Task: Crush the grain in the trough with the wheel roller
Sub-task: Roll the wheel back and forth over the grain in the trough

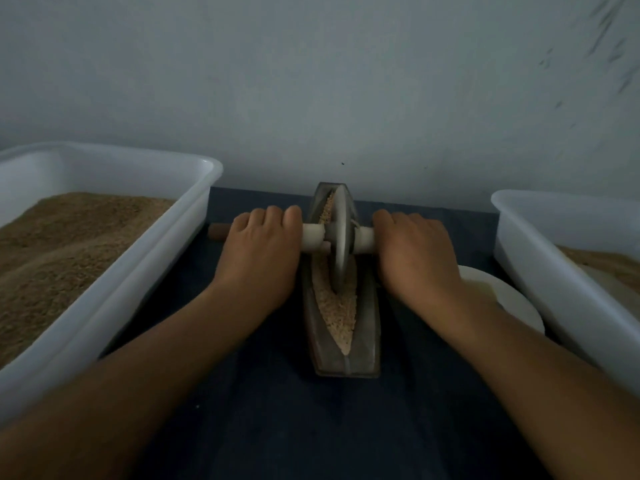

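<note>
A person's two bare forearms are reaching forward over a counter (263, 427) that is wearing a dark blue cloth. In the middle, a narrow boat-shaped trough (363, 355) is lying lengthwise, pointing away from the viewer toward a pale grey wall (311, 81). Pale grain (337, 313) is filling the groove of the trough, piled along the near half and showing again at the far end.

A thin grey wheel (341, 237) is standing upright on its edge in the groove, toward the far half of the trough, with grain on both sides of it. A handle (313, 237) is running crosswise through the wheel's centre, pale next to the wheel and brown at its far left tip.

The left hand (259, 251) is gripping the handle on the left of the wheel, palm down, its fingers (273, 216) curling over the top of the bar. The right hand (419, 254) is gripping the handle on the right side in the same way, fingers wrapped over it and knuckles up.

On the left, a large white plastic tub (166, 258) is holding a mound of brown meal (69, 247). On the right, a second white tub (554, 282) is holding a lower layer of similar brown material. A white plate (512, 299) is sitting between the right wrist and that tub, partly hidden by the arm.
</note>
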{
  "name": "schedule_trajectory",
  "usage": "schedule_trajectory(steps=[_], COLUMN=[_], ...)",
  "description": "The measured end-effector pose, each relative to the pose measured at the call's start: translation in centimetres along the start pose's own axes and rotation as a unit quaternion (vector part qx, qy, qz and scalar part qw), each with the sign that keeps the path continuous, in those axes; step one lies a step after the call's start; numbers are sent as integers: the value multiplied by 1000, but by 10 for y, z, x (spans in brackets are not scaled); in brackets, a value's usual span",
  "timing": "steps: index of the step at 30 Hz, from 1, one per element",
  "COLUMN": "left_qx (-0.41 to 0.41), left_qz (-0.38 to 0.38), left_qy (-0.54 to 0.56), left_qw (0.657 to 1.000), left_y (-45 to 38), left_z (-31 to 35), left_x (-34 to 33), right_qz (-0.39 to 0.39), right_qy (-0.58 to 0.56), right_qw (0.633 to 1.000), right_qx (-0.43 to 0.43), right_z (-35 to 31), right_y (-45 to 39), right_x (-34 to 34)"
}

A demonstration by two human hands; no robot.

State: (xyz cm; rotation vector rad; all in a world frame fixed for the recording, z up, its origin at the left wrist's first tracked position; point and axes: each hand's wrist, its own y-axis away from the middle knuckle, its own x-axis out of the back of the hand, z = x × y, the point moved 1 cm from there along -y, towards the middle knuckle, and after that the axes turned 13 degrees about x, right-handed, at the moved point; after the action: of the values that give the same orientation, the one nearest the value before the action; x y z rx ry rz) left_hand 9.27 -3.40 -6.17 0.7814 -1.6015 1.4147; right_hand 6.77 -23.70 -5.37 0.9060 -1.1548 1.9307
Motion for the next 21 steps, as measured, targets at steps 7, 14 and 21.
schedule_trajectory(steps=[7,14,21], left_qx=[24,59,4], left_qz=[-43,-46,39], left_qy=[-13,-1,-29], left_qw=[999,997,999], left_y=[-59,-51,2], left_z=[0,2,1], left_x=[-15,-16,1], right_qz=[-29,-29,-5], right_qy=[-14,-11,-19], right_qw=[999,1000,1000], right_qx=[-8,2,18], right_z=[25,24,6], right_y=[-51,-59,-4], right_x=[-23,-20,0])
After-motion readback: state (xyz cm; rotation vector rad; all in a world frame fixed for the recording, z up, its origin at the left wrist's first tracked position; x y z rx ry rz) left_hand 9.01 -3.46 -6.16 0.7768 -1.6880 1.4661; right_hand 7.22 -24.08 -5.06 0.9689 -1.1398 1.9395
